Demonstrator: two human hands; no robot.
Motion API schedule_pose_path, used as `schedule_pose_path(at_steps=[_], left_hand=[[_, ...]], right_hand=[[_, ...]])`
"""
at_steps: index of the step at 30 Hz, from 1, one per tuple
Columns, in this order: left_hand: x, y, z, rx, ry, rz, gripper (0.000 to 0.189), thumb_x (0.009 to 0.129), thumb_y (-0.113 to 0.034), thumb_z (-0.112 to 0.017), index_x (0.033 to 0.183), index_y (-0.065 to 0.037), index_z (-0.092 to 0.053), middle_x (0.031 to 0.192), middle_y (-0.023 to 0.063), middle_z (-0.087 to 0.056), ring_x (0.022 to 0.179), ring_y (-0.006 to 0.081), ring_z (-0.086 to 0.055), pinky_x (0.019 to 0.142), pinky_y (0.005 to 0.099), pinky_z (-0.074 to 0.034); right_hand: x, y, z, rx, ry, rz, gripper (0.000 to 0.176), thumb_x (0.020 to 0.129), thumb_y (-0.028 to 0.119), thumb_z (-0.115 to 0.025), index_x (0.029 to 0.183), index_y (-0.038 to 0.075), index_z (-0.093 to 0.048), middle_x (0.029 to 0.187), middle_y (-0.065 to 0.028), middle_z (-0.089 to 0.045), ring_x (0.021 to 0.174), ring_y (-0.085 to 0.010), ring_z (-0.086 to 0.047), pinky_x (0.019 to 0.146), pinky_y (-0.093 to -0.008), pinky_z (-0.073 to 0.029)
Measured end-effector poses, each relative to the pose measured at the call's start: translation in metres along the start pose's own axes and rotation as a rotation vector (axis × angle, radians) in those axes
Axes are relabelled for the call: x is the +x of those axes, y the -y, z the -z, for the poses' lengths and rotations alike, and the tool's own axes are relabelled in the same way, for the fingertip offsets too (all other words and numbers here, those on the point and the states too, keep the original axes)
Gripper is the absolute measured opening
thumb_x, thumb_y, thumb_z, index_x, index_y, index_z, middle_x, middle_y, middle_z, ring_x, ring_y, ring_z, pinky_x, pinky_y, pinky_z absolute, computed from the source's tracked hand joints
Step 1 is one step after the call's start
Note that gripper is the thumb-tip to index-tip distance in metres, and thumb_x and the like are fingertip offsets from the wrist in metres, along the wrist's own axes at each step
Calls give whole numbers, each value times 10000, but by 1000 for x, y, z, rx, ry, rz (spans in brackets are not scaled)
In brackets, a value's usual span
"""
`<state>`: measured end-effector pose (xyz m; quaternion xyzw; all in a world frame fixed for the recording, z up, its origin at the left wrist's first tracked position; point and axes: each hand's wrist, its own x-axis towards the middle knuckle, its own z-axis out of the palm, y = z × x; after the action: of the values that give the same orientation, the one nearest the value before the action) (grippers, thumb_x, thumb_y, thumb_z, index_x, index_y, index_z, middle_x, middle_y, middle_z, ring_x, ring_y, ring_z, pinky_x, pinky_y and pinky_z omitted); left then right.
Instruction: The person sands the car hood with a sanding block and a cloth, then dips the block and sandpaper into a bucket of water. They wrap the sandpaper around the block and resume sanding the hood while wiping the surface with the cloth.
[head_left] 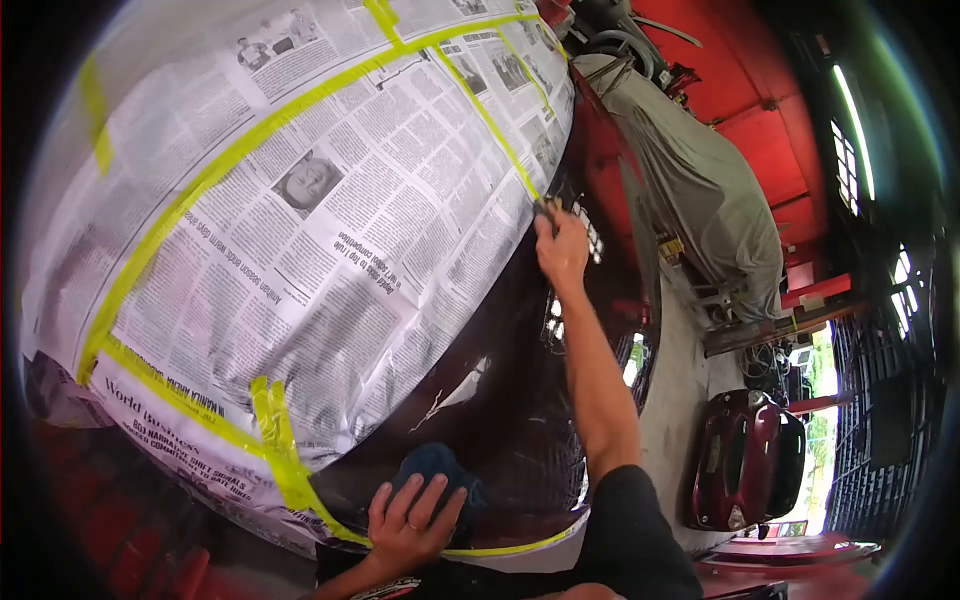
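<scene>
Head view: two bare hands at a masked, dark body panel [500,400].

- **Left hand** [410,520]: lies nearly flat, fingers spread and only lightly curled, palm down on a blue cloth [440,462] at the near lower edge of the panel. It presses on the cloth rather than clutching it.
- **Right hand** [562,250]: at the end of an outstretched arm, fingers pinched together on a small dark piece [547,209] (too small to identify). The piece sits where the newspaper [330,220] ends and bare panel begins.
- **Cloth:** by its bunched look it is probably soft, light and limp. It would likely fold under any grip, so a flat palm or a gathered handful suits it better than a fingertip pinch.
- **Panel:** glossy and reflective, so probably stiff, smooth and slippery under the cloth. It offers no edge to take hold of here.
- **Masking:** the newspaper is thin and wrinkled and likely tears easily. Yellow-green tape [272,425] binds its seams and lower border, and is lifted nowhere that can be seen.
- **Background:** a grey-covered vehicle [700,190] and a red car [745,460], well apart from both hands.
</scene>
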<state>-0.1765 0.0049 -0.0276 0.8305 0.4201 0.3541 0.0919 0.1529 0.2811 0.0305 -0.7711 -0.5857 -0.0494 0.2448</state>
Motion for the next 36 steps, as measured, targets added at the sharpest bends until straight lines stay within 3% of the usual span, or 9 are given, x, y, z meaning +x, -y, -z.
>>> schedule_pose_path(at_steps=[4, 7, 11, 17, 23, 27, 29, 33, 36], left_hand=[[1, 5, -2, 4, -7, -36, 241, 868, -294, -670, 1099, -299, -738, 1293, -30, -618, 1184, 204, -560, 1028, 451, -400], [2, 4, -2, 16, -15, -33, 237, 868, -293, -667, 1094, -297, -740, 1282, -29, -624, 1180, 204, -564, 1031, 455, -399], [-2, -1, -3, 11, -8, -8, 232, 868, -300, -665, 1086, -301, -743, 1278, -31, -629, 1178, 205, -567, 1035, 457, -397], [1, 3, -3, 29, -4, -26, 246, 854, -311, -670, 1086, -305, -752, 1286, -24, -628, 1192, 215, -562, 1034, 463, -397], [1, 0, -3, 63, -5, -7, 230, 862, -324, -670, 1075, -308, -755, 1288, -29, -630, 1189, 215, -563, 1020, 460, -407], [2, 1, -2, 25, -20, -2, 226, 867, -306, -673, 1079, -309, -750, 1283, -28, -634, 1187, 215, -563, 1014, 456, -412], [1, 3, -5, -3, -22, -25, 232, 867, -284, -678, 1087, -311, -746, 1286, -31, -634, 1188, 213, -562, 1009, 456, -416], [-2, 7, -8, 22, -11, -56, 331, 774, -311, -683, 1100, -301, -743, 1324, -7, -601, 1233, 257, -531, 1052, 509, -384], [-1, 0, -2, 2, -41, -2, 233, 872, -294, -677, 1095, -308, -742, 1301, -34, -629, 1199, 210, -561, 1012, 449, -418]], right_hand=[[-149, 45, 12, -48, -46, 383, 366, 884, 170, -691, 1232, 63, -665, 1237, -209, -640, 1170, -383, -587, 1019, -441, -458], [-123, 21, -2, 38, -86, 338, 356, 891, 181, -678, 1228, 64, -674, 1208, -191, -652, 1155, -378, -590, 1006, -445, -459], [4, -16, -26, -90, -199, 148, 305, 916, 246, -648, 1106, 18, -718, 1009, -215, -680, 961, -379, -630, 882, -456, -486], [-151, 41, -2, 119, -194, 236, 239, 896, 173, -690, 1103, 63, -738, 1218, -169, -643, 1099, -360, -609, 922, -464, -483], [-4, -23, -18, -45, -140, 26, 309, 912, 239, -639, 1135, 34, -702, 1117, -231, -636, 1010, -417, -582, 893, -488, -463], [-106, 11, -4, 62, -128, 297, 357, 856, 123, -712, 1198, 34, -662, 1195, -197, -633, 1111, -372, -576, 986, -470, -452], [-156, 40, 14, 70, -53, 232, 406, 882, 111, -695, 1278, 38, -640, 1216, -193, -636, 1131, -350, -604, 1023, -422, -459], [-32, -16, -18, 6, -212, 211, 309, 893, 265, -682, 1103, 39, -703, 1010, -188, -661, 974, -381, -610, 854, -476, -473], [-27, -13, -13, -23, -139, 128, 289, 896, 251, -684, 1097, 45, -706, 1005, -195, -663, 967, -376, -615, 851, -473, -474]])
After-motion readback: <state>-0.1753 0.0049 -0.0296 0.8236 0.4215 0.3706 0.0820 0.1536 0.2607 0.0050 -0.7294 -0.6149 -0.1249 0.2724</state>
